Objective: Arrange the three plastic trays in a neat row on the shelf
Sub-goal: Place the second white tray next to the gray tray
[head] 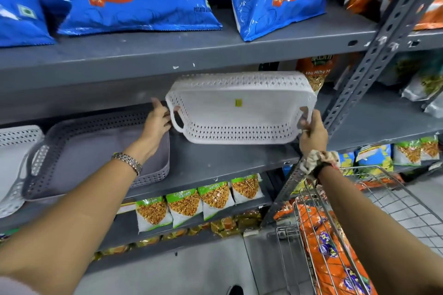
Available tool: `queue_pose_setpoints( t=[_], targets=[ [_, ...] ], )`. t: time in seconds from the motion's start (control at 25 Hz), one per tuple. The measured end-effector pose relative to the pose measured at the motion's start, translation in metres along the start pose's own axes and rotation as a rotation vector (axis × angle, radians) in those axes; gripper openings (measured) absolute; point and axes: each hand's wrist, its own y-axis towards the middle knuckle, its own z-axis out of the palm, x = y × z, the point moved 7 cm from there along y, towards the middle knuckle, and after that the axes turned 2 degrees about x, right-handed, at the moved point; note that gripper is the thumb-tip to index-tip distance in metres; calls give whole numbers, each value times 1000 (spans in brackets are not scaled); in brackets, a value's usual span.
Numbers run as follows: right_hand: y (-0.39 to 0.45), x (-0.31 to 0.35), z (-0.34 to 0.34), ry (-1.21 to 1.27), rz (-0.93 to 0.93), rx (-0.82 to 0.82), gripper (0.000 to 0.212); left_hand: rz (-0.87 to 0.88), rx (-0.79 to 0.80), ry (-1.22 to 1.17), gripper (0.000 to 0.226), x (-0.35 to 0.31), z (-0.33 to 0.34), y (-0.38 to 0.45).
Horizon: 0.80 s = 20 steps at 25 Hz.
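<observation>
Operator's body: two bare forearms, both hands uncovered, accessories at wrists.
Left hand (pixel 157 119): no glove; silver metal link bracelet (pixel 127 162) sits around the wrist. Right hand (pixel 312 130): no glove; pale ring (pixel 305 131) on one finger; cream patterned fabric scrunchie (pixel 318 159) bunched around the wrist, with a dark band just beside it. A bit of pale sleeve shows at the lower left corner.

1. The white tray on the left (pixel 14 163), at about nine o'clock, runs off the picture's edge.
2. The left hand (pixel 157 122) hides the far right corner of the grey tray (pixel 91 151).
3. The held white tray (pixel 239 108) hides part of the snack bag (pixel 314 72) behind it.
</observation>
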Motion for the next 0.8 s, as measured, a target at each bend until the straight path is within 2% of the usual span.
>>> queue_pose_setpoints(
  t=[0.08, 0.16, 0.24, 0.36, 0.48, 0.6, 0.8],
  targets=[
    [3, -9, 5, 47, 70, 22, 49, -24, 43, -22, 70, 5, 2, -3],
    [6, -18, 9, 101, 115, 39, 38, -16, 38, -10, 49, 6, 3, -5],
    [15, -27, 12, 123, 192, 66, 41, 24, 37, 80, 26, 4, 5, -3],
    [39, -34, 22, 75, 251, 129, 37, 77, 58, 341, 58, 0, 11, -2],
    [58, -45, 42, 37, 306, 230, 37, 104, 19, 562, 68, 4, 12, 9],
    [71, -57, 59, -49, 326, 283, 39, 67, 8, 744, 57, 16, 12, 24],
    [89, -72, 80, -46, 283, 350, 37, 18, -2, 933, 38, 27, 16, 41]
  ],
)
